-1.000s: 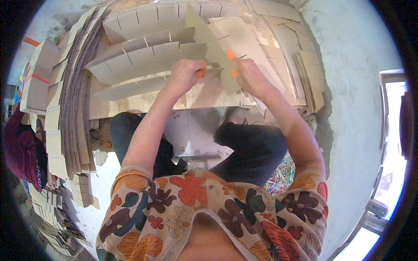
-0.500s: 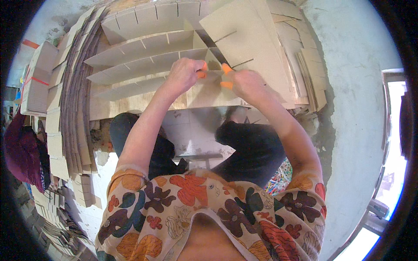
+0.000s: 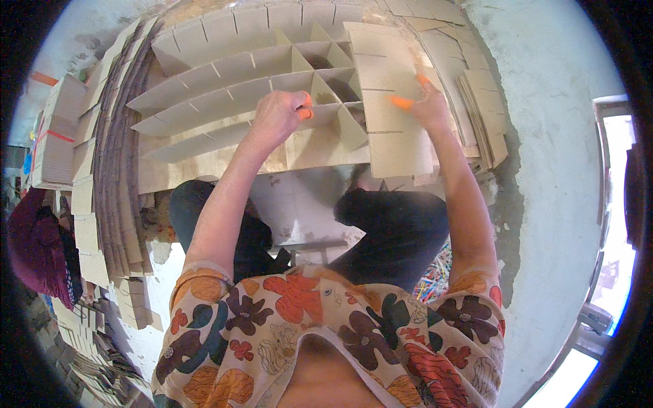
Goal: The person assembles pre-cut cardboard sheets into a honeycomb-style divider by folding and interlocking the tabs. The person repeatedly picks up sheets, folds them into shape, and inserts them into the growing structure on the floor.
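Several long slotted cardboard strips [image 3: 204, 102] stand upright in curved rows on a wooden board [image 3: 306, 155]. Shorter cardboard cross pieces [image 3: 348, 129] interlock with them at their right end, forming open cells. My left hand [image 3: 277, 117], with orange finger covers, is closed on one of the long strips beside these cells. To the right lies a flat slotted cardboard sheet [image 3: 391, 146], beside the cells. My right hand [image 3: 430, 105], also with orange finger covers, rests at the sheet's right part, thumb and forefinger spread apart; its other fingers are partly hidden.
Tall stacks of slotted cardboard [image 3: 119, 156] stand on the left, near a taped carton [image 3: 58, 136]. More cardboard pieces [image 3: 479, 119] lean at the right by the pale wall [image 3: 558, 170]. My legs [image 3: 401, 228] are below the board; a person's dark red clothing [image 3: 41, 245] shows far left.
My right hand has moved from the cross piece at the cells to the right, onto the cardboard sheet. That sheet has turned and shifted nearer. My left hand has moved slightly left.
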Demonstrator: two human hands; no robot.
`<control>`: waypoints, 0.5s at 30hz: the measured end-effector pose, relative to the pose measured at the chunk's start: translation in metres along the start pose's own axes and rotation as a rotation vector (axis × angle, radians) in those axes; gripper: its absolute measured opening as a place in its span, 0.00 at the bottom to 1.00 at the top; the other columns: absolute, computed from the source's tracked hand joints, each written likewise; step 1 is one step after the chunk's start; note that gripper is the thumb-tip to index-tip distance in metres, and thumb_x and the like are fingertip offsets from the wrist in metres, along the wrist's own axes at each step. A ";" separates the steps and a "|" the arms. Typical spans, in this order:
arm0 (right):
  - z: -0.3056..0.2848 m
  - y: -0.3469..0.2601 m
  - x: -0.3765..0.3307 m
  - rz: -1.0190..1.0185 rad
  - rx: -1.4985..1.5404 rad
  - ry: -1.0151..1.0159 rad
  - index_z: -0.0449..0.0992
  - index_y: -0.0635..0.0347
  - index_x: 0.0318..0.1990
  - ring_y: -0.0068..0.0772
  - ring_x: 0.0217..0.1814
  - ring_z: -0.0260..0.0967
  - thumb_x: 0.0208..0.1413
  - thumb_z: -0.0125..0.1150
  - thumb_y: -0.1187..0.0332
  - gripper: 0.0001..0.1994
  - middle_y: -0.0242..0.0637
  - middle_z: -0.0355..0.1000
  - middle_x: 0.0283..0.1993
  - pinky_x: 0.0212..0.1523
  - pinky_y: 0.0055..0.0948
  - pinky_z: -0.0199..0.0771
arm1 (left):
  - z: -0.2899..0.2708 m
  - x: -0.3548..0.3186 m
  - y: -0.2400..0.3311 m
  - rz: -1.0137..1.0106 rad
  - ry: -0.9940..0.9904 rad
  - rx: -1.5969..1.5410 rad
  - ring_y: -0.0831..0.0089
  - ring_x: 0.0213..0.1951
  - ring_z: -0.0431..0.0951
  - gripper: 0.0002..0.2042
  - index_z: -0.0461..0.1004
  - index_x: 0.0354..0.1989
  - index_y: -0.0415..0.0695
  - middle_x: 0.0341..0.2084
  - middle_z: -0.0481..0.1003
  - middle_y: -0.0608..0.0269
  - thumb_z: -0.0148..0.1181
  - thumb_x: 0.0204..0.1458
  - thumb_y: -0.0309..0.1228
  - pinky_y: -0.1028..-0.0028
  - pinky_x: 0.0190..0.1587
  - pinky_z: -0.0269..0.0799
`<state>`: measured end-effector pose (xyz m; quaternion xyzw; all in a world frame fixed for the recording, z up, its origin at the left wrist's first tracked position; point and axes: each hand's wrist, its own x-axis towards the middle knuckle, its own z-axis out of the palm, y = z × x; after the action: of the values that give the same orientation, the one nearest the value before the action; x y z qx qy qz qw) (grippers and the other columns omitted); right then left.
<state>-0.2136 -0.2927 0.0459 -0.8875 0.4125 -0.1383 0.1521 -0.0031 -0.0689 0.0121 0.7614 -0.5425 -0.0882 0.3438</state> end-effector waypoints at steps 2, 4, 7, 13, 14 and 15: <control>-0.009 0.008 0.003 0.227 0.341 -0.053 0.65 0.66 0.53 0.34 0.47 0.70 0.43 0.68 0.60 0.31 0.47 0.71 0.47 0.47 0.28 0.69 | -0.001 -0.002 0.000 -0.003 -0.001 0.010 0.55 0.27 0.75 0.08 0.75 0.28 0.44 0.23 0.75 0.54 0.65 0.40 0.32 0.63 0.30 0.69; -0.019 0.011 0.006 0.318 0.607 -0.011 0.68 0.65 0.48 0.29 0.38 0.72 0.44 0.68 0.64 0.25 0.44 0.74 0.39 0.41 0.25 0.70 | -0.001 -0.003 0.000 0.002 0.000 0.005 0.55 0.27 0.75 0.08 0.75 0.28 0.44 0.23 0.75 0.54 0.65 0.40 0.32 0.63 0.30 0.69; -0.033 0.011 0.015 0.246 0.733 0.134 0.71 0.66 0.42 0.23 0.30 0.70 0.46 0.66 0.65 0.18 0.37 0.74 0.31 0.33 0.22 0.70 | -0.001 -0.004 0.002 -0.011 0.011 -0.004 0.55 0.26 0.75 0.08 0.75 0.27 0.44 0.22 0.74 0.54 0.65 0.39 0.31 0.63 0.30 0.68; -0.062 -0.027 0.030 0.312 0.624 0.180 0.76 0.67 0.35 0.24 0.27 0.69 0.50 0.56 0.71 0.08 0.37 0.73 0.27 0.28 0.26 0.69 | -0.002 -0.005 0.013 0.180 0.227 -0.083 0.59 0.28 0.77 0.13 0.76 0.37 0.41 0.29 0.77 0.56 0.65 0.44 0.33 0.66 0.34 0.72; -0.056 -0.013 0.039 0.295 0.724 0.168 0.77 0.67 0.35 0.23 0.26 0.68 0.51 0.53 0.72 0.09 0.36 0.73 0.26 0.27 0.25 0.68 | 0.000 -0.004 0.021 0.093 0.212 -0.346 0.61 0.29 0.77 0.13 0.75 0.38 0.40 0.31 0.77 0.56 0.64 0.45 0.33 0.67 0.34 0.73; -0.048 0.000 0.046 0.278 0.823 0.156 0.77 0.66 0.34 0.22 0.26 0.67 0.51 0.51 0.73 0.09 0.35 0.72 0.25 0.26 0.25 0.66 | 0.001 -0.002 0.031 0.004 0.191 -0.608 0.64 0.29 0.78 0.14 0.75 0.39 0.38 0.32 0.77 0.57 0.64 0.46 0.33 0.68 0.33 0.74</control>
<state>-0.2028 -0.3355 0.0953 -0.6761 0.4487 -0.3358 0.4784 -0.0286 -0.0730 0.0303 0.6273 -0.4581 -0.1739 0.6053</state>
